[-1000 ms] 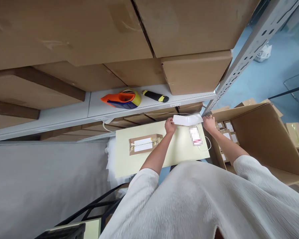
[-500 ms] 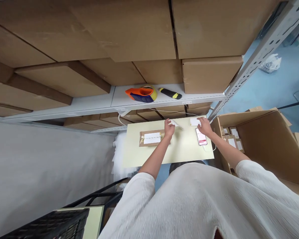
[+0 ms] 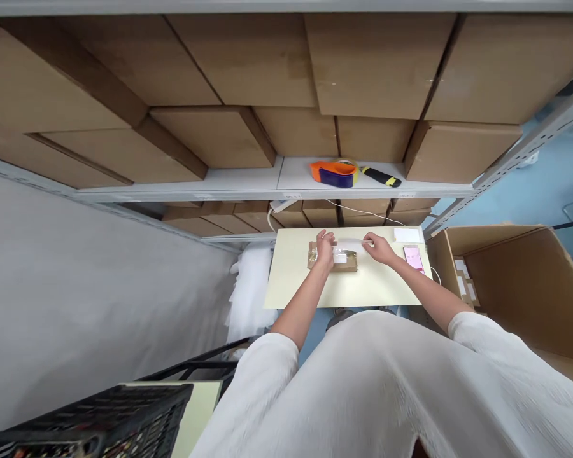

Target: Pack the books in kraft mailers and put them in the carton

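A thin white label (image 3: pixel 349 243) is stretched between my two hands above the table. My left hand (image 3: pixel 325 248), fingers closed, has its left end and hangs over a small taped cardboard box (image 3: pixel 347 264). At the label's right end, my right hand (image 3: pixel 378 248) pinches it between thumb and fingers. The box lies flat, with clear tape and a white label on top, partly hidden by my left hand and forearm. To the right of my right hand lie a phone (image 3: pixel 414 257) with a lit screen and some white labels (image 3: pixel 407 235).
The pale table (image 3: pixel 296 289) stands against a shelf of cardboard boxes. A tape dispenser (image 3: pixel 335 174) and a black-yellow cutter (image 3: pixel 381 176) sit on the shelf. At right is a large open carton (image 3: pixel 516 286) holding small boxes; white packing material (image 3: pixel 251 289) hangs at left.
My right hand has left the white labels near the phone and taken the label's other end. The label is now held over the box. The head view has shifted left.
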`<state>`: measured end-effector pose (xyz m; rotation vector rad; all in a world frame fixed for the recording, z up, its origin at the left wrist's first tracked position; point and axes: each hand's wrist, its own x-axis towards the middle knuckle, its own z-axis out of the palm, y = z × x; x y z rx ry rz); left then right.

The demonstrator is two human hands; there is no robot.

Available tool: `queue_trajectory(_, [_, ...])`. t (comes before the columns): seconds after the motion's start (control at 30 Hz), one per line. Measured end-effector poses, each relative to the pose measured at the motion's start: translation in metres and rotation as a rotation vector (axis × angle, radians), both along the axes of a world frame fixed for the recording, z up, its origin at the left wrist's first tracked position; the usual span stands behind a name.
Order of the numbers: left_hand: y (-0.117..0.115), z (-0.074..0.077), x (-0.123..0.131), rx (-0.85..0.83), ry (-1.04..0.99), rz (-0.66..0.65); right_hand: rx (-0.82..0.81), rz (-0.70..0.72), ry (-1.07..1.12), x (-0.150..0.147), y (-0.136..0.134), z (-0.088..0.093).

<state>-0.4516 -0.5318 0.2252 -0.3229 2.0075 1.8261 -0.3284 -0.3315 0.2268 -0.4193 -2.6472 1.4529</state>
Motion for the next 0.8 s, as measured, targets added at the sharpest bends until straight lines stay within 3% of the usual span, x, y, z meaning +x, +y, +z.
queue_trajectory(0.23, [-0.061, -0.007, -0.02, 0.044, 0.134, -0.271, -0.101, -0.092, -0.069, -0.02, -0.049, 0.002])
queue_trajectory(0.47, [-0.087, -0.018, -0.025, -0.064, 0.167, -0.253, -0.044, -0.199, -0.188, -0.033, -0.08, -0.013])
queue_trajectory(0.63, [-0.093, -0.031, -0.024, -0.137, 0.152, -0.248, 0.04, -0.321, -0.235, -0.038, -0.096, -0.026])
queue_trajectory(0.8, [-0.096, -0.044, -0.019, -0.163, 0.21, -0.232, 0.118, -0.349, -0.211, -0.038, -0.105, -0.038])
